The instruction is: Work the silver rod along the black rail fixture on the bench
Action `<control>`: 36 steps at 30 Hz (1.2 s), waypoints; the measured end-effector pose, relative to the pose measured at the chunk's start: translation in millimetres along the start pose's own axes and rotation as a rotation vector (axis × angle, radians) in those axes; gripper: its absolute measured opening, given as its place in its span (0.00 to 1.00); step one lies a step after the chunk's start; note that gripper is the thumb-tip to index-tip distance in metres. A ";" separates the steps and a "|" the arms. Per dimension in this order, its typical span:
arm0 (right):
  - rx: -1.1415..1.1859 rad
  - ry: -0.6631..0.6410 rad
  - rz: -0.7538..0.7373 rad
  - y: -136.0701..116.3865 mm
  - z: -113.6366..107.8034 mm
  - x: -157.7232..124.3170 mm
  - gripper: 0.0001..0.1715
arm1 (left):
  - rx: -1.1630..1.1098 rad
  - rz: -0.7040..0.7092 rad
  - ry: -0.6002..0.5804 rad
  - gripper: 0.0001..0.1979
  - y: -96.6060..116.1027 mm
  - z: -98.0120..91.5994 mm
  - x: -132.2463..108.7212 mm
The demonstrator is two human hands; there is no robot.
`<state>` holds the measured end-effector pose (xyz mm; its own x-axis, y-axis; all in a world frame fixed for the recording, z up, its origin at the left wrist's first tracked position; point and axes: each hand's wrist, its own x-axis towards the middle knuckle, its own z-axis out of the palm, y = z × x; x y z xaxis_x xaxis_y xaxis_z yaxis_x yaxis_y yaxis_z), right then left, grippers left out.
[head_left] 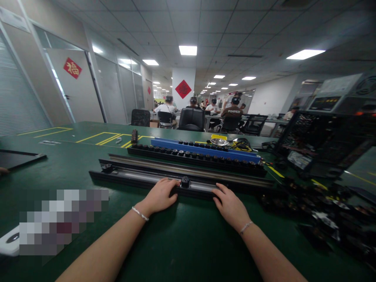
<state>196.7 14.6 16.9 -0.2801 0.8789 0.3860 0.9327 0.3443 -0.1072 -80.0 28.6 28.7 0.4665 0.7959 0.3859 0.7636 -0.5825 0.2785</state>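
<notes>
A long black metal channel (138, 178) with a shiny grey inside lies across the table before me. A small black socket block (185, 181) sits in it near the middle, and another black block (107, 168) is at its left end. My left hand (161, 195) grips the channel's near wall, fingers over the edge and fingertips beside the middle block, thumb on the near side. Farther right, my right hand (230, 203) holds the same wall with its fingers over the edge. Whether the left fingertips touch the block, I cannot tell.
Behind lie another channel (188, 169), a black strip (164, 150) of several socket blocks and a blue channel (202, 149). Black parts (323, 219) heap at right, near an open black case (317, 137). A pixelated item (64, 221) lies left. People (235, 109) sit beyond.
</notes>
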 end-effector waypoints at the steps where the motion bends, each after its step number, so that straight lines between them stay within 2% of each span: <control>1: -0.004 -0.003 -0.001 -0.1 0.0 0.0 0.17 | 0.001 0.004 0.000 0.18 0.0 0.2 -0.1; 15: -0.051 0.001 -0.011 -9.1 -0.9 -1.4 0.18 | 0.056 0.000 -0.071 0.25 4.7 1.5 0.4; 23: 0.011 -0.066 -0.088 -25.5 1.2 -0.4 0.27 | 0.079 0.012 -0.079 0.25 10.1 2.6 0.3; 30: 0.038 -0.086 0.019 -39.6 -0.6 6.9 0.27 | 0.099 0.048 -0.090 0.28 22.9 9.6 3.6; 36: -0.009 -0.073 0.099 -55.1 4.0 11.3 0.26 | 0.151 0.042 -0.095 0.29 24.9 11.9 3.9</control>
<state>141.2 6.9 23.6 -0.2020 0.9303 0.3062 0.9585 0.2521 -0.1335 -53.9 19.2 26.7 0.5335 0.7877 0.3079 0.7977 -0.5897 0.1265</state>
